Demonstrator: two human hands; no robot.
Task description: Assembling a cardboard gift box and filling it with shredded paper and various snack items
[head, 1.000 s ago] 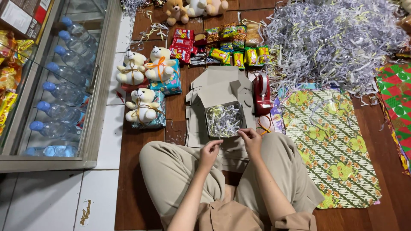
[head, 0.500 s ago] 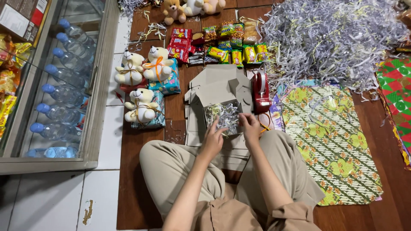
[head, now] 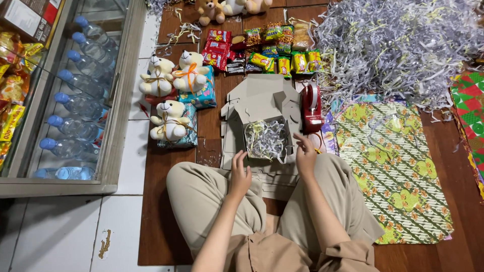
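**Two empty hands at a box of shredded paper**

From the head view, a small grey cardboard box (head: 265,138) sits open on the wooden floor just ahead of the person's crossed legs, filled with pale shredded paper (head: 266,137). The left hand (head: 240,174) hovers at its near left corner, fingers loosely spread, holding nothing. The right hand (head: 305,153) hangs by the right wall, fingers half curled, also empty.

Beyond the box lies a row of snack packets (head: 262,48), red, green and yellow, their print too small to make out. A red tape dispenser (head: 311,107) stands just right of the box. Left of it, three cream teddy bears (head: 171,83) sit on wrapped parcels. Green patterned wrapping paper (head: 396,171) lies flat to the right, below a big heap of grey shreds (head: 398,45). Blue-capped water bottles (head: 75,106) line a glass cabinet, cut off at the frame's left edge.
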